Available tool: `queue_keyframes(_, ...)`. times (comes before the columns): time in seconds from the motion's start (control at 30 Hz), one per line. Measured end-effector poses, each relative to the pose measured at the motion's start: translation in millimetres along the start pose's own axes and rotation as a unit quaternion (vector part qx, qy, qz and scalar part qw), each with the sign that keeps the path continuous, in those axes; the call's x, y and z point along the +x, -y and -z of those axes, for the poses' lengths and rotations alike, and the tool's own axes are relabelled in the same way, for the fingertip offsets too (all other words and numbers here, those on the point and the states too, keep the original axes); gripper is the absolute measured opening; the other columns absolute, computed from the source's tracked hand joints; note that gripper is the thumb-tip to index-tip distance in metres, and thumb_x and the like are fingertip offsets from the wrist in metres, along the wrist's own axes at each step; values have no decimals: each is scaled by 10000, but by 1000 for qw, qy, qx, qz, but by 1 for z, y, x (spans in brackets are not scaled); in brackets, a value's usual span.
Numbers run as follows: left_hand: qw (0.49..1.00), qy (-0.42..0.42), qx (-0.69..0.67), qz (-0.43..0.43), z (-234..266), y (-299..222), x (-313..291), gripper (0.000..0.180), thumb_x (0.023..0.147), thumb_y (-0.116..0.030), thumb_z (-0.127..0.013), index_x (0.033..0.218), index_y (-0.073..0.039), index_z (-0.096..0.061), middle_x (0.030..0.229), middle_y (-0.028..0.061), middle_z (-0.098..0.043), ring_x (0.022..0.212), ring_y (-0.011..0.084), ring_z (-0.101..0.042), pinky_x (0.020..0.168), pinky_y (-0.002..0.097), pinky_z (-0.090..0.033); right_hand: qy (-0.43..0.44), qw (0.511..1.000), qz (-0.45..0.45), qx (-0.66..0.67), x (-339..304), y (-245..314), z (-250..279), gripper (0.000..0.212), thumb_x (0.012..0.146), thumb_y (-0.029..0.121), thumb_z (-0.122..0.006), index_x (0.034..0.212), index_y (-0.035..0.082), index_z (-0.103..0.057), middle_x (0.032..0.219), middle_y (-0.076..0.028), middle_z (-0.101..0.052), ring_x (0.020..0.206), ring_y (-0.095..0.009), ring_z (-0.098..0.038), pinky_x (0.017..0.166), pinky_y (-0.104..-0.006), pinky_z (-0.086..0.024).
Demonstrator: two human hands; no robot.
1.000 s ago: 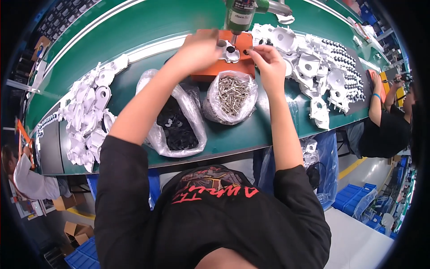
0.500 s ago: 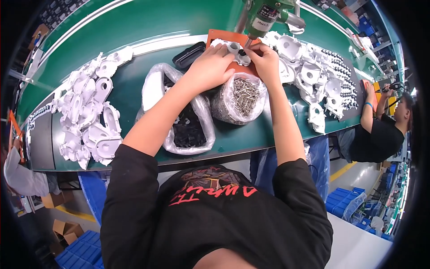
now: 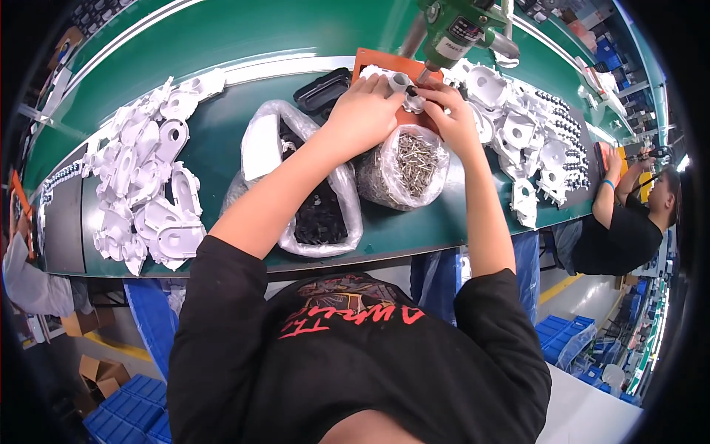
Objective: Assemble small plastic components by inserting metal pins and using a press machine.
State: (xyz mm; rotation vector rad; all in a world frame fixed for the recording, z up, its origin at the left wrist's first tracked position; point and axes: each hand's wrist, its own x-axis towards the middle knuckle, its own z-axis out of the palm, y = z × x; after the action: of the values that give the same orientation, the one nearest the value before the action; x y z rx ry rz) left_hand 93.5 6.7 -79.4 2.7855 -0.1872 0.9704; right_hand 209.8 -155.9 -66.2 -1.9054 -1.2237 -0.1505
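Observation:
A white plastic housing [image 3: 400, 81] with a round collar sits on the orange fixture plate [image 3: 367, 56], below the tip of a green power driver [image 3: 451, 41]. My left hand [image 3: 366, 111] grips the housing from its left side, fingers bent over it. From the right, my right hand [image 3: 452, 111] has thumb and fingers closed together at a small black piece [image 3: 411, 90] on the housing; whatever is between the fingertips is hidden. Just nearer than the plate stands a clear bag of metal screws [image 3: 418, 164]. Left of it is a bag of small black parts [image 3: 322, 214].
White plastic housings lie heaped at the left [image 3: 148, 185] and right [image 3: 518, 129]. Rows of small dark-topped parts [image 3: 569, 140] stand farther right. A black tray [image 3: 322, 90] lies left of the plate. One co-worker [image 3: 625, 229] is at the right, another [image 3: 33, 277] at the left.
The whole scene has shifted slightly in view. My right fingers have moved from beside the driver tip down onto the black piece. The left hand stays on the housing.

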Motion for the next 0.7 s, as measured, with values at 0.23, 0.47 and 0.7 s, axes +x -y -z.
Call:
queue_keyframes(0.23,999,15,-40,22,7,5,-4,261,690,-140,-600,925,-28,-617,932,156,-591,977,297,-544,879,397,-430,-248,953,18,175,83,-57,104,141,875,34,-508,959,-17,-608,983,-86,-626,925,-188,-620,807,-311,-510)
queue_keyframes(0.47,999,-11,2,42,8,13,-17,252,688,-131,-581,911,-21,-621,1022,235,-600,1032,351,-565,928,414,-420,-117,933,-10,340,255,-5,117,263,889,338,-506,858,101,-617,683,20,-552,592,-127,-486,523,-261,-398)
queue_keyframes(0.7,998,45,-30,13,-3,-11,17,332,776,-157,-558,1060,13,-550,1151,221,-555,1111,354,-518,972,423,-392,-232,942,-81,226,324,-37,300,245,894,312,-501,834,99,-605,666,13,-534,550,-125,-461,476,-262,-374)
